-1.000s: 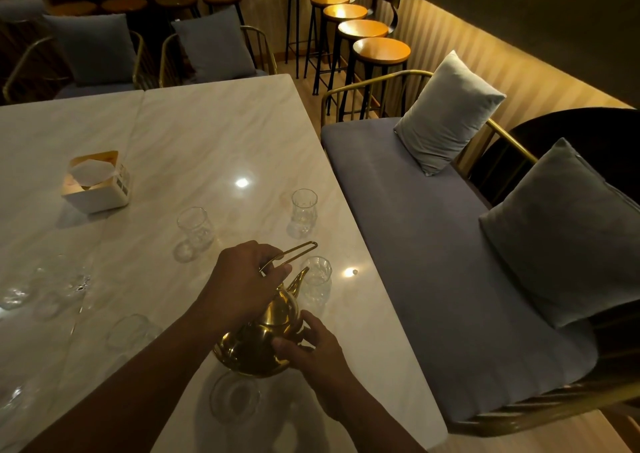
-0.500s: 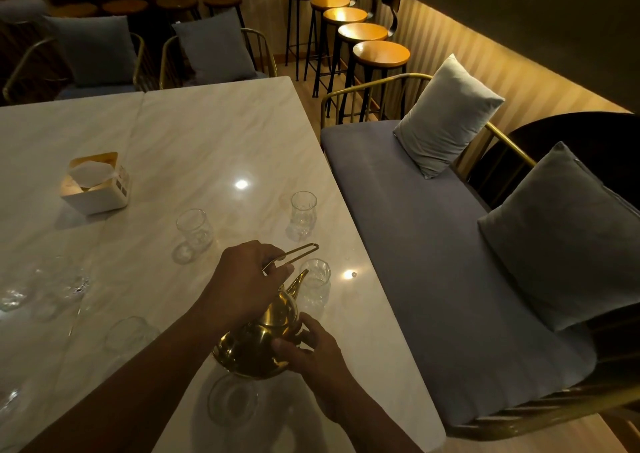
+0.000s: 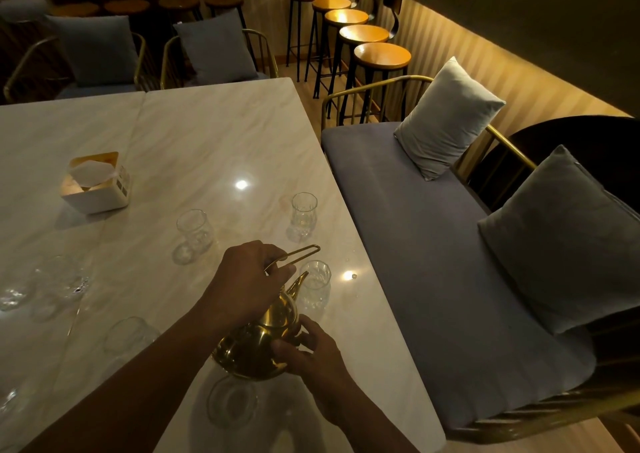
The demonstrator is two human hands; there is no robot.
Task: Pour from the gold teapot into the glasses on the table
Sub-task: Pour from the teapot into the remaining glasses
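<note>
The gold teapot (image 3: 258, 343) is tilted over the marble table (image 3: 194, 147), its spout aimed at the rim of a clear glass (image 3: 316, 284) near the table's right edge. My left hand (image 3: 247, 281) grips the thin wire handle on top. My right hand (image 3: 306, 350) holds the pot's round belly from the right. Other clear glasses stand at the far right (image 3: 304, 214), in the middle (image 3: 194, 230), left of my forearm (image 3: 130, 334) and just below the pot (image 3: 232, 400). No stream of liquid is discernible.
A white napkin box (image 3: 95, 184) sits at the left. More faint glassware (image 3: 57, 284) lies at the table's left edge. A grey bench (image 3: 433, 244) with two cushions runs along the right. Bar stools (image 3: 381, 57) and chairs stand behind.
The teapot and both hands stay almost still over the near glass; the view has shifted slightly downward.
</note>
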